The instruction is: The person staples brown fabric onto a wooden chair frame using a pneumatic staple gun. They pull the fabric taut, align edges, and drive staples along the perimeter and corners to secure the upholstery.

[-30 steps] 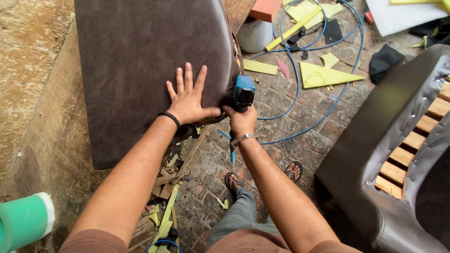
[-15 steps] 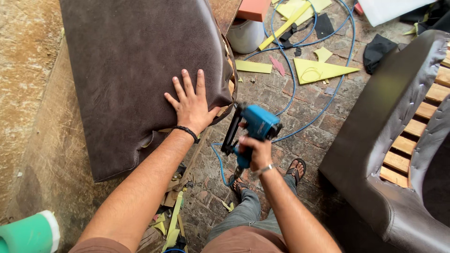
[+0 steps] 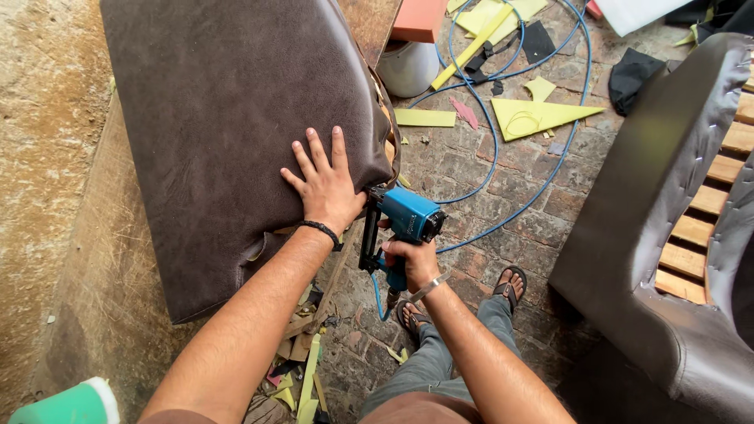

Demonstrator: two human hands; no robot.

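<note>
A large cushion panel covered in dark brown leather [image 3: 212, 118] lies on a workbench. My left hand [image 3: 323, 182] presses flat on its near right corner, fingers spread, a black band on the wrist. My right hand [image 3: 410, 261] grips the handle of a blue pneumatic staple gun [image 3: 400, 224]. The gun's nose sits against the panel's right edge, just beside my left thumb. A blue air hose [image 3: 491, 153] runs from the gun across the floor.
A brown upholstered chair frame with wooden slats [image 3: 675, 204] stands at the right. Yellow foam scraps [image 3: 542, 116], black fabric pieces and a white bucket [image 3: 408, 67] lie on the brick floor. A green-and-white roll [image 3: 71, 404] sits at the bottom left. My sandalled feet [image 3: 509, 286] are below.
The staple gun swung away from the panel edge, then came back with its nose against the corner. My left hand stayed pressed flat on the leather.
</note>
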